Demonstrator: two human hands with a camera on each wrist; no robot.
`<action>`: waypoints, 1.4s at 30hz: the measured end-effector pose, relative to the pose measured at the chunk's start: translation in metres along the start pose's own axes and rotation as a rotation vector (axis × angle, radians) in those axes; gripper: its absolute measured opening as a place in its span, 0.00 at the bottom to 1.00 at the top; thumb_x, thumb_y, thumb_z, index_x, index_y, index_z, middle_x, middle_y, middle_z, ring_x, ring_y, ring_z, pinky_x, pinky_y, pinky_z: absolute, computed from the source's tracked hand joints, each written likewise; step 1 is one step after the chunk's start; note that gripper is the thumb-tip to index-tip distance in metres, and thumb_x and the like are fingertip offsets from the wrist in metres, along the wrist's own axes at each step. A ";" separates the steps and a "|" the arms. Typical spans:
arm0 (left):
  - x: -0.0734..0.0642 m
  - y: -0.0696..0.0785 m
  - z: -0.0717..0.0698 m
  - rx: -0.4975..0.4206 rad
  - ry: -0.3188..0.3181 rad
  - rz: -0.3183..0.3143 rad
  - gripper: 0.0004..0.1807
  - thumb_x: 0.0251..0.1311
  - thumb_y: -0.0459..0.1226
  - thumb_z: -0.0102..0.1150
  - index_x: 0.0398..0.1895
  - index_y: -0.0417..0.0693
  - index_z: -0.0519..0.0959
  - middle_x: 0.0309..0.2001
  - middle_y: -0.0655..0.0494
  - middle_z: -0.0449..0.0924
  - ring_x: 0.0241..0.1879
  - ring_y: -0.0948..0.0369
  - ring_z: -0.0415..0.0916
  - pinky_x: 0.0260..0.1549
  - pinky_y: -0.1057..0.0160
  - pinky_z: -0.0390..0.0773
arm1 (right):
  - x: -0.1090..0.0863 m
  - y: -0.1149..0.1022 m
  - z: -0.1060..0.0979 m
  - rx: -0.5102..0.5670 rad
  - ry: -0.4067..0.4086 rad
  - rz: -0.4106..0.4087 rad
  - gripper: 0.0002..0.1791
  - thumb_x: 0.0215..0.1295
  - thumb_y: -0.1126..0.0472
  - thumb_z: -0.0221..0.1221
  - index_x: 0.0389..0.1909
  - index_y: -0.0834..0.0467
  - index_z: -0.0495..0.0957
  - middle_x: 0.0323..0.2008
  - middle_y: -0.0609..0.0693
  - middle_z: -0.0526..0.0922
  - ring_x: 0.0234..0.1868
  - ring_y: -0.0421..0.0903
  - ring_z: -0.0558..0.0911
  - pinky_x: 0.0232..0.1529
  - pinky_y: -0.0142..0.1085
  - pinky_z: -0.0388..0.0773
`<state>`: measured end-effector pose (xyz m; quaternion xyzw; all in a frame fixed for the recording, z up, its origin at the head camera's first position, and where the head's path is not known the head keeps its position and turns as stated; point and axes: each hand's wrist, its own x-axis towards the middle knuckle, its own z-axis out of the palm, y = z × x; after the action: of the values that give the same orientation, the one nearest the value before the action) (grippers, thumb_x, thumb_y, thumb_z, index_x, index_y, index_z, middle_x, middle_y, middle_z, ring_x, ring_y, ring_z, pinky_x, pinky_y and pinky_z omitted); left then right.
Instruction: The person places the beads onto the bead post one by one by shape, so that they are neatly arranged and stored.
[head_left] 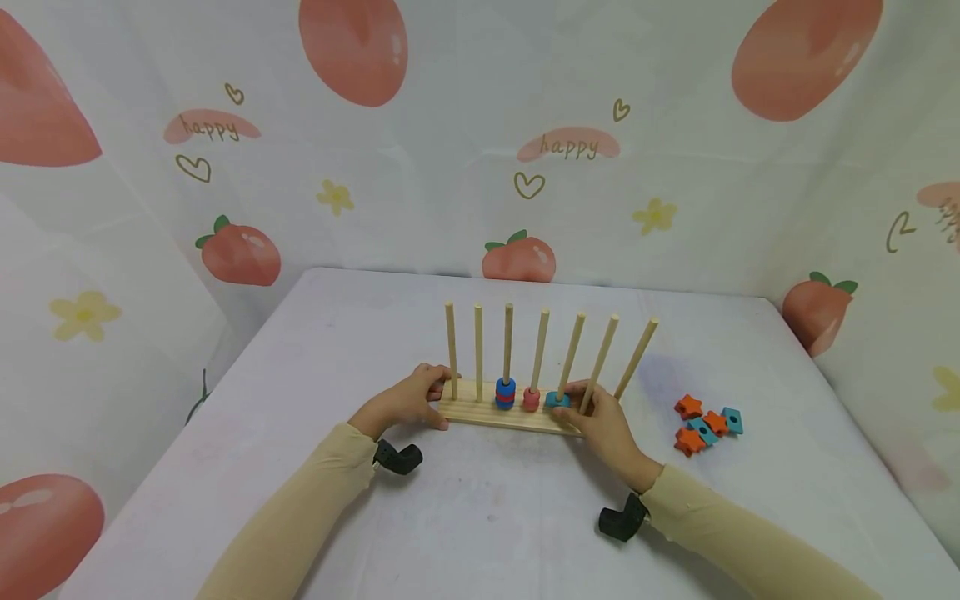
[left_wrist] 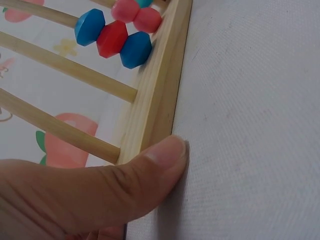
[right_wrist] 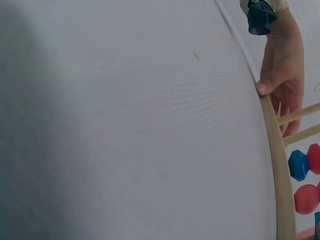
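Observation:
A wooden peg rack (head_left: pixel 487 414) with several upright rods stands on the table. Its left end is held by my left hand (head_left: pixel 408 402), thumb along the front edge and fingers behind. My right hand (head_left: pixel 611 425) reaches between the rods on the right, pinching a teal block (head_left: pixel 556 400) threaded low on one rod; part of the block is hidden by the fingers. Blue and red faceted beads (left_wrist: pixel 113 39) are stacked on the third rod from the left. Beside them, pink round beads (head_left: pixel 532 400) sit on the neighbouring rod.
To the right of the rack lies a loose group of orange star beads (head_left: pixel 687 407) and teal square blocks (head_left: pixel 733 420). A white cloth covers the table (head_left: pixel 480 517), and a printed curtain (head_left: pixel 435 183) hangs behind its far edge.

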<state>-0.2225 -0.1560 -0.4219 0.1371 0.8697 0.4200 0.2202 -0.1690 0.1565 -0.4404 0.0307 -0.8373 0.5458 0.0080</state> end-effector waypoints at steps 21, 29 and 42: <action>-0.001 -0.001 0.000 -0.001 -0.006 0.001 0.43 0.40 0.24 0.75 0.64 0.42 0.68 0.56 0.43 0.60 0.57 0.51 0.65 0.60 0.53 0.70 | -0.001 -0.001 0.002 -0.071 -0.017 0.012 0.22 0.59 0.68 0.65 0.53 0.64 0.70 0.49 0.60 0.81 0.53 0.55 0.79 0.54 0.45 0.74; -0.001 0.000 0.000 -0.011 -0.013 0.005 0.43 0.39 0.23 0.75 0.63 0.42 0.68 0.56 0.43 0.60 0.57 0.51 0.66 0.60 0.54 0.71 | 0.000 -0.001 0.002 -0.059 -0.021 -0.004 0.22 0.60 0.69 0.64 0.53 0.65 0.69 0.48 0.62 0.79 0.53 0.56 0.78 0.57 0.48 0.75; -0.001 0.001 -0.001 0.019 0.002 0.004 0.43 0.40 0.25 0.76 0.64 0.43 0.69 0.55 0.43 0.60 0.54 0.52 0.65 0.58 0.53 0.70 | 0.001 -0.005 0.003 -0.047 -0.031 0.017 0.23 0.59 0.71 0.64 0.53 0.67 0.67 0.48 0.63 0.78 0.52 0.55 0.77 0.57 0.47 0.74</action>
<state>-0.2216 -0.1568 -0.4206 0.1406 0.8735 0.4123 0.2173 -0.1701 0.1514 -0.4372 0.0317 -0.8501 0.5257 -0.0089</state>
